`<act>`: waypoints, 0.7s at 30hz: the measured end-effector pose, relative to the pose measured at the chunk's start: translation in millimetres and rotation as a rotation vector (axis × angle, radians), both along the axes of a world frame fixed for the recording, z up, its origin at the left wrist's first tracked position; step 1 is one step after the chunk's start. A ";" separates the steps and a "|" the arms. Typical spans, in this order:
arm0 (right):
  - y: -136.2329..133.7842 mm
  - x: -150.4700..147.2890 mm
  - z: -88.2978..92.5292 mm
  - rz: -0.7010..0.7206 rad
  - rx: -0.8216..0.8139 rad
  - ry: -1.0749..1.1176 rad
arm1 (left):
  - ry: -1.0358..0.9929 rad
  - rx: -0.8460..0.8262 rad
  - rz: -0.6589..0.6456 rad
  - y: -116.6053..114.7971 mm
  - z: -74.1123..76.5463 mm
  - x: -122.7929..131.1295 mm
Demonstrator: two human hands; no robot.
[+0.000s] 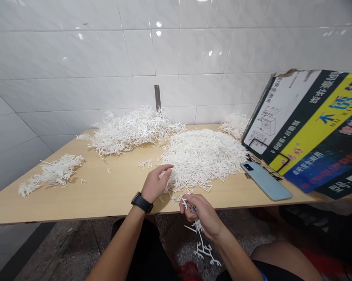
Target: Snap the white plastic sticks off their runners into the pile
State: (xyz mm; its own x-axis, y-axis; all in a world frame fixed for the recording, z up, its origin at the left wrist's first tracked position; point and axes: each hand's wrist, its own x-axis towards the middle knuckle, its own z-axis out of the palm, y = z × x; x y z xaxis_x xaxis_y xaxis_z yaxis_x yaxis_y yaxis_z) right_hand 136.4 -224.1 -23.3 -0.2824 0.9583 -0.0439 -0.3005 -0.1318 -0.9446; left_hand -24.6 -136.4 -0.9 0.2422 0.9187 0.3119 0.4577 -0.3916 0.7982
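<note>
My left hand [156, 181], with a black watch on its wrist, reaches to the near edge of a big heap of small white plastic pieces [203, 156]; its fingers are curled in a pinch at the heap, and what they hold is too small to name. My right hand [200, 214] sits at the table's front edge, closed on a white branched plastic strip [203, 246] that hangs down below the table toward the floor.
A wooden table [105, 195] stands against a white tiled wall. More white heaps lie at the back middle [135, 130], far left [51, 171] and back right [234, 123]. A pale blue phone [266, 181] and a printed cardboard box [310, 125] sit at right.
</note>
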 end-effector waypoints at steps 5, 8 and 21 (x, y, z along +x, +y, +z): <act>-6.4 8.2 0.5 -0.010 -0.015 -0.101 | 0.128 0.041 0.212 8.4 -6.2 -22.2; -9.6 10.7 -1.4 -0.032 -0.044 -0.127 | 0.190 -0.085 0.306 33.3 -17.8 -38.0; -9.6 1.8 22.0 -0.193 -0.273 0.518 | -0.223 -0.026 0.103 -63.8 13.3 -1.6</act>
